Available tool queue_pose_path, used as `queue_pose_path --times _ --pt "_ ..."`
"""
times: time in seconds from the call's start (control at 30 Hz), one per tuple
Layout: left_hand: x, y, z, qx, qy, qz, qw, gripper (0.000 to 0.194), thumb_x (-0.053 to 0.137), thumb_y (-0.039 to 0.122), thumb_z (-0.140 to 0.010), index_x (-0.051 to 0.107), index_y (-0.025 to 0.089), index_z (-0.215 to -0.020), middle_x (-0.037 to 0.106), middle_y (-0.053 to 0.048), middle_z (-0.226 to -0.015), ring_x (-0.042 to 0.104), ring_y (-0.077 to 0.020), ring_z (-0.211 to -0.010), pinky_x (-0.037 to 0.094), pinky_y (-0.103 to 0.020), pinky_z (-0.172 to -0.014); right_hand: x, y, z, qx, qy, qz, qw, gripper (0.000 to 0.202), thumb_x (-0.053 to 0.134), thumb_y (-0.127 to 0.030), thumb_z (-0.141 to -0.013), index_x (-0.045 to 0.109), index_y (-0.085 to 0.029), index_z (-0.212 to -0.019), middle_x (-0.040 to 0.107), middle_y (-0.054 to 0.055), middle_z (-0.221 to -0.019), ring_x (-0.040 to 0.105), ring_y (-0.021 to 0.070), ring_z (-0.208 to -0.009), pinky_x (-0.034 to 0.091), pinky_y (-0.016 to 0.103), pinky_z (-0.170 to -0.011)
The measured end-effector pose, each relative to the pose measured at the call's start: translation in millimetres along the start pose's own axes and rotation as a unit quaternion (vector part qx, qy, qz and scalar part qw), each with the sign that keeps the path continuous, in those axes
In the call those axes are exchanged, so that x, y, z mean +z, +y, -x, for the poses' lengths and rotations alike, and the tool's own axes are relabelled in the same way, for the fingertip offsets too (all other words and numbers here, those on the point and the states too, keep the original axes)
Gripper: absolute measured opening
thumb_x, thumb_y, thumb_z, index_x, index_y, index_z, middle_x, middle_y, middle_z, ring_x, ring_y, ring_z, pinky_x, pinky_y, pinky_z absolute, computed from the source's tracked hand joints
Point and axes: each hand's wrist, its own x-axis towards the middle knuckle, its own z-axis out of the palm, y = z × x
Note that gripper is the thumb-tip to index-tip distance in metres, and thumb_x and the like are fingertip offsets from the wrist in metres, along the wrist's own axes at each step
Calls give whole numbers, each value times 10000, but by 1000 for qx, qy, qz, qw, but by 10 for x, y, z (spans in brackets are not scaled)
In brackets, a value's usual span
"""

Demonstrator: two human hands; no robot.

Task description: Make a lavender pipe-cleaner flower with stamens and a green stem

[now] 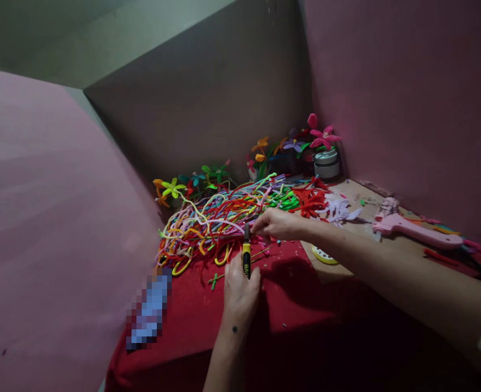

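Observation:
My left hand (241, 288) is closed around the yellow-and-black handle of the pliers (246, 256), whose metal jaws point away from me. Just right of those jaws, my right hand (275, 224) has thumb and fingers pinched together; whatever they hold is too small to make out. A pale pink pipe cleaner (224, 223) curves up to the jaws from the left, and a thin dark wire lies level with them. Behind both hands spreads a tangled heap of coloured pipe cleaners (220, 204). Yellow scissor-like loops (182, 267) stick out at its front left.
Red cloth (191, 316) covers the table. A pink glue gun (418, 231) lies on the right, near a yellow-rimmed disc (324, 256) on brown board (338, 272). Pipe-cleaner flowers (324, 136) and a white-and-dark jar (326, 164) stand along the back. Pink walls (407, 98) enclose the sides.

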Motion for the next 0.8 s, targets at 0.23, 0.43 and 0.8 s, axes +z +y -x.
queue_pose_path --times 0.23,0.43,0.8 --pt "-38 15 19 -32 16 -27 999 122 508 249 -700 564 182 -786 514 -28 -691 500 -202 -731 399 -320 -690 -417 -227 163 15 181 -195 964 134 502 -105 -799 634 -84 -814 654 46 -603 558 76 -472 450 175 -478" --pt "-44 -11 20 -66 16 -39 997 179 536 285 -695 563 182 -840 507 -42 -742 521 -223 -795 419 -336 -709 -541 -258 323 -34 358 -245 900 143 490 -128 -808 620 -77 -839 653 50 -615 561 76 -486 468 183 -505" --pt "-42 39 64 -35 13 -72 997 242 475 220 -729 563 162 -947 559 -101 -844 504 -270 -927 411 -365 -764 218 -96 293 -115 227 291 922 191 535 -180 -795 663 -169 -936 669 98 -882 601 194 -820 422 281 -712"
